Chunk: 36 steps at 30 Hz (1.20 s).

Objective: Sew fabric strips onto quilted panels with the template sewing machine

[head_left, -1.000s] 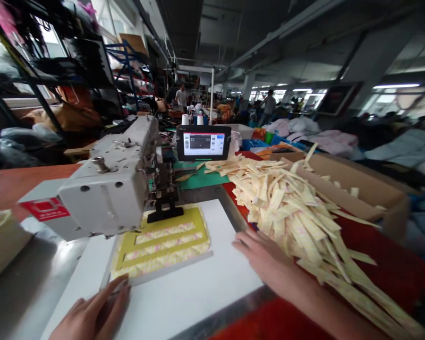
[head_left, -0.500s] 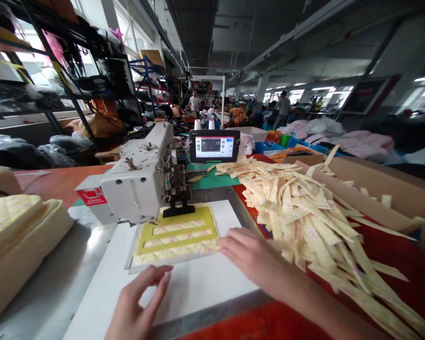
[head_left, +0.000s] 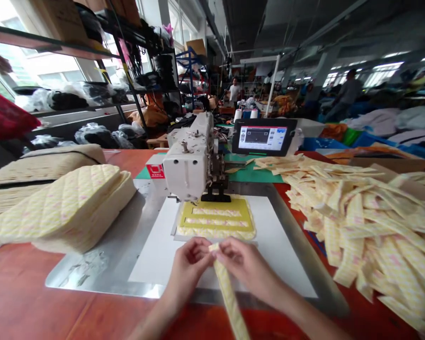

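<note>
Got a quilted fabric strip (head_left: 227, 295) pinched by its top end between my left hand (head_left: 189, 264) and right hand (head_left: 242, 263), both about equally close. Its length hangs down toward me, leaning slightly right, with the yellow sewing template (head_left: 244, 215) just ahead.

One left hand (head_left: 191, 265) and one right hand (head_left: 244, 264) are shown, with one quilted cream strip (head_left: 226, 297) held. One white sewing machine (head_left: 189, 165) is seen.

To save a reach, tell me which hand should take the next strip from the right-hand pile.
Right, probably: the right hand lies nearer the pile of cream fabric strips, while the left hand sits further away. Both pinch a fabric strip.
</note>
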Tool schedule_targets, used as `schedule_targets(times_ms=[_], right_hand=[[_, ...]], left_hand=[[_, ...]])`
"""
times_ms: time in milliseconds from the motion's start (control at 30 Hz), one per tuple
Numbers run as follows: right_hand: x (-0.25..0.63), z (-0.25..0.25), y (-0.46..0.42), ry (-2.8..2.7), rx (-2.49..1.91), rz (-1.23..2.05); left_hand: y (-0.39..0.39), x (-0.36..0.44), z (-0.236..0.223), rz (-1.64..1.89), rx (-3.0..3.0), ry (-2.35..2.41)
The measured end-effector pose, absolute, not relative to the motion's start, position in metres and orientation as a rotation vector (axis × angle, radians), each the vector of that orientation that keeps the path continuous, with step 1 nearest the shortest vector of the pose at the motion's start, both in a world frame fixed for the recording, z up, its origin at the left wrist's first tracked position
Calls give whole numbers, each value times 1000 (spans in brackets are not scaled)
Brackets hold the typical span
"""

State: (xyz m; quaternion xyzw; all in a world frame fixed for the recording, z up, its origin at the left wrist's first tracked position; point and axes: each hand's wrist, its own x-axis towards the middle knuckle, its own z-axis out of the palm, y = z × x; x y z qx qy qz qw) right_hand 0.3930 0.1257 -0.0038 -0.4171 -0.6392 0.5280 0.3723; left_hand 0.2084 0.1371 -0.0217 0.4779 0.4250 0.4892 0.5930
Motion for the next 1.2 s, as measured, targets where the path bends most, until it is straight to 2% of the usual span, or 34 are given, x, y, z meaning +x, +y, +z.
schedule_targets(times_ms=[167, 400, 667, 1000, 1067, 1100, 1200], right_hand=[[397, -9, 134, -1303, -1017, 1501], [398, -15, 129, -1174, -1030, 1460], [404, -19, 134, -1290, -1039, 1316], [406, -18, 141, -1432, -1115, 1401], [408, -8, 146, -1618, -1122, 1218], [409, -2, 150, -1752, -1108, 1024], [404, 12, 173, -2167, -953, 212]], left_hand=[[144, 215, -19, 1048, 1079, 918], [135, 221, -22, 1081, 1221, 878], [134, 223, -23, 1069, 1225, 960], [131, 232, -24, 1276, 1221, 1023], [133, 232, -28, 1309, 1185, 1016], [135, 231, -30, 1311, 1161, 997], [140, 225, -38, 1300, 1137, 930]])
